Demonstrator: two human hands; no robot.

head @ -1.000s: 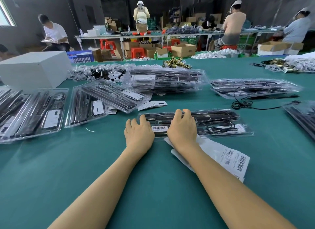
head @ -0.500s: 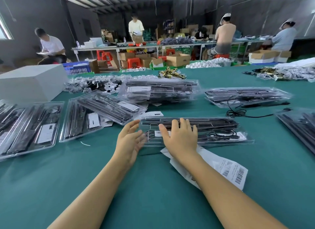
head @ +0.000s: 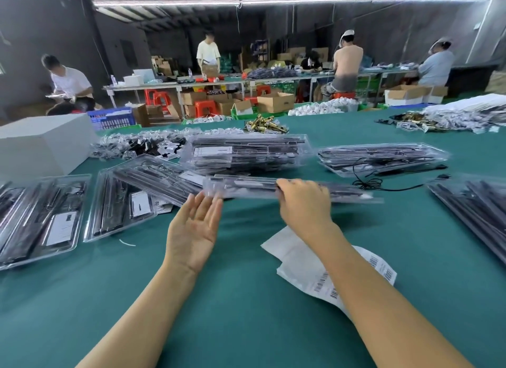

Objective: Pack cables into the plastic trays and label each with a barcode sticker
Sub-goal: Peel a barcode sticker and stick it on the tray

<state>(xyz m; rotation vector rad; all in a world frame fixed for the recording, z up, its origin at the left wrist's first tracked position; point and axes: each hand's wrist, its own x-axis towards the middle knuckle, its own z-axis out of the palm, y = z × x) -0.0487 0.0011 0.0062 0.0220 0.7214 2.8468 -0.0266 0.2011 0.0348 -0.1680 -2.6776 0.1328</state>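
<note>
I have both forearms reaching forward, bare. My left hand (head: pixel 195 225) is turned palm up and inward, fingers straight and together, holding nothing. My right hand (head: pixel 302 201), just to its right and a little further forward, is knuckles up, fingers curled in a grip.

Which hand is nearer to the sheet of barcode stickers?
Right. The right hand grips a tray just beyond the sticker sheet; the left hand hovers open farther left.

Green table (head: pixel 219 313): packed trays (head: pixel 246 155), sticker sheet (head: pixel 306 260), loose cable (head: pixel 383 182).
</note>
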